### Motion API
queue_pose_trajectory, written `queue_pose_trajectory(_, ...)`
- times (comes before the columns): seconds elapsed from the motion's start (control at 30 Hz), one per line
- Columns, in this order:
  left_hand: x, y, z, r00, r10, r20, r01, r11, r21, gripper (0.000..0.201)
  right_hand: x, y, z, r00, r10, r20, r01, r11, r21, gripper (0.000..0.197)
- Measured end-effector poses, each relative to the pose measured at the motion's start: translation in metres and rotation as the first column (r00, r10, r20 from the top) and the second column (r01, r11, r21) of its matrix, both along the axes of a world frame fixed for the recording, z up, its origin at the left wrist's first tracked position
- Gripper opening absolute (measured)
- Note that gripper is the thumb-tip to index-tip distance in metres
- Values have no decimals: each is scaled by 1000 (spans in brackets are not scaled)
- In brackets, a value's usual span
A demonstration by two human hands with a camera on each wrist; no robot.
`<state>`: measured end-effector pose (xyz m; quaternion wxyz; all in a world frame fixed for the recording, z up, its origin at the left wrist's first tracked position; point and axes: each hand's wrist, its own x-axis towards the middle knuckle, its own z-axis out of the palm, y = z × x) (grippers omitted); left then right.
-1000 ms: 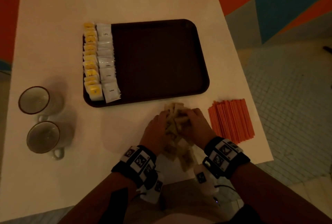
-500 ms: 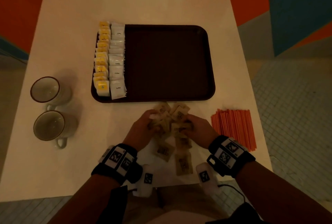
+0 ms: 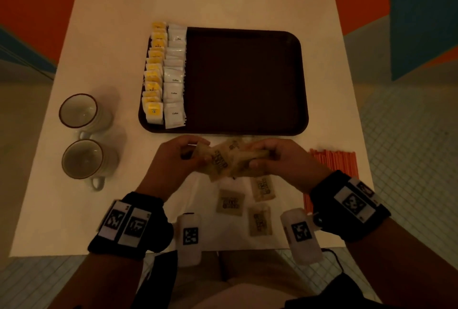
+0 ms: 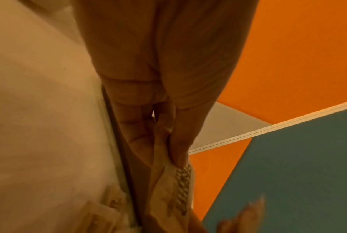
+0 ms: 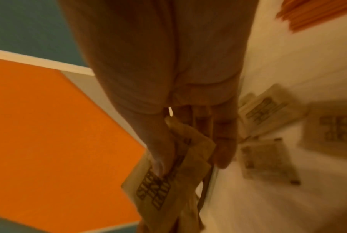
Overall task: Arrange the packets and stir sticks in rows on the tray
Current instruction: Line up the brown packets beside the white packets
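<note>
A bunch of brown sugar packets [image 3: 224,161] hangs just above the white table [image 3: 104,36], just short of the near rim of the brown tray [image 3: 247,80]. The left hand [image 3: 173,162] pinches its left end between thumb and fingers; the right hand [image 3: 280,160] grips the right end the same way. Three loose brown packets [image 3: 230,202] lie on the table below. On the tray's left side run a row of yellow packets [image 3: 153,78] and a row of white coffee packets [image 3: 174,78]. Orange stir sticks [image 3: 334,162] lie right of the right hand; two mugs [image 3: 81,135] stand left.
</note>
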<state>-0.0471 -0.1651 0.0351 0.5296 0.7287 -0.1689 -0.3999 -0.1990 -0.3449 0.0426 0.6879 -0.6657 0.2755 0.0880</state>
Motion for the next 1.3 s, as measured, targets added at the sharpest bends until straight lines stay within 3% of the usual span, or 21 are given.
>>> queue_pose_trajectory(0.1, -5, -7, 13, 997, 23, -80, -29, 996, -80, 24, 14, 15, 8, 999, 34, 43, -34, 999, 14, 17)
queue_pose_trajectory(0.23, -13, -14, 22, 985, 4, -173, -31, 988, -154, 30, 17, 23, 7, 980, -171, 101, 167, 985, 44, 13)
queue_pose_trajectory(0.43, -17, -16, 24, 940, 142, -312, -221, 947, -235, 30, 8, 12, 6, 874, -471, 117, 442, 872, 208, 15)
queue_pose_trajectory(0.53, -16, -16, 25, 940, 171, -296, -248, 937, -246, 29, 1, -2, 12, 834, -531, 147, 462, 819, 340, 24)
queue_pose_trajectory(0.63, -15, -18, 27, 952, 156, -265, -225, 941, -252, 26, -3, -4, 17, 878, -446, 174, 371, 863, 342, 39)
queue_pose_trajectory(0.73, -18, -22, 30, 969, 102, -225, -158, 956, -247, 25, 1, 2, 19, 915, -346, 206, 286, 918, 274, 30)
queue_pose_trajectory(0.9, -15, -19, 37, 987, -116, 115, 134, 977, -165, 28, 8, 8, 22, 967, -150, 208, 118, 980, 158, 20)
queue_pose_trajectory(0.97, -11, -20, 38, 988, -87, 131, 109, 979, -173, 25, 9, 12, 21, 976, -99, 195, 74, 988, 134, 22)
queue_pose_trajectory(1.03, -12, -24, 35, 997, 24, 71, -9, 979, -204, 22, 9, 19, 20, 975, -110, 196, 85, 988, 129, 23)
queue_pose_trajectory(1.13, -20, -28, 27, 976, 136, -171, -177, 952, -250, 27, 12, 28, 20, 937, -279, 211, 250, 956, 155, 22)
queue_pose_trajectory(1.23, -37, -24, 19, 897, 58, -438, -207, 931, -300, 31, 15, 32, 19, 889, -407, 209, 378, 911, 165, 23)
queue_pose_trajectory(1.3, -46, -22, 15, 881, 54, -471, -240, 907, -345, 33, 16, 36, 18, 896, -392, 207, 371, 919, 133, 21)
